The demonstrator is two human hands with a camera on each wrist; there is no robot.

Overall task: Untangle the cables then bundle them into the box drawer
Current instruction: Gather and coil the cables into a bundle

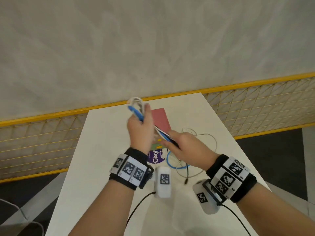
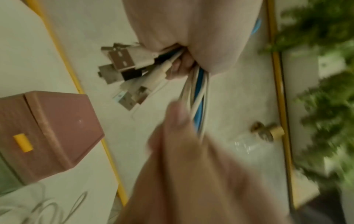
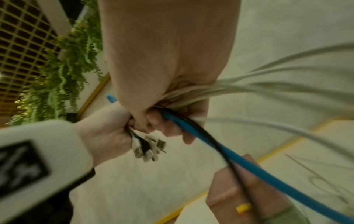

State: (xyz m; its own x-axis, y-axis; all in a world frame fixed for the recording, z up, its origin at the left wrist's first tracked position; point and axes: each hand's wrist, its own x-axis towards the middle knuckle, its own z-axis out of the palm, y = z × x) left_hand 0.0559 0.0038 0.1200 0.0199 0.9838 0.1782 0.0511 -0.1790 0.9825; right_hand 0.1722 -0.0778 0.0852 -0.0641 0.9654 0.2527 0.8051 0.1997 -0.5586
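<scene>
Above the table (image 1: 105,150), my left hand (image 1: 141,128) grips a folded bundle of white, blue and black cables (image 1: 136,106). Its loop sticks up past my fingers. In the left wrist view several USB plugs (image 2: 122,68) fan out below the palm. My right hand (image 1: 179,143) grips the same cables (image 1: 165,136) lower down, close to the left hand. The trailing blue cable (image 3: 249,163) and grey strands (image 3: 287,84) run out of my right fist. The pink box drawer (image 1: 161,118) with yellow handles (image 1: 159,140) stands behind the hands.
Loose cable tails lie on the table to the right: a blue loop (image 1: 170,160) and thin grey loops (image 1: 204,138). A purple label (image 1: 156,156) lies in front of the box. A yellow mesh railing (image 1: 255,106) runs behind the table's far edge.
</scene>
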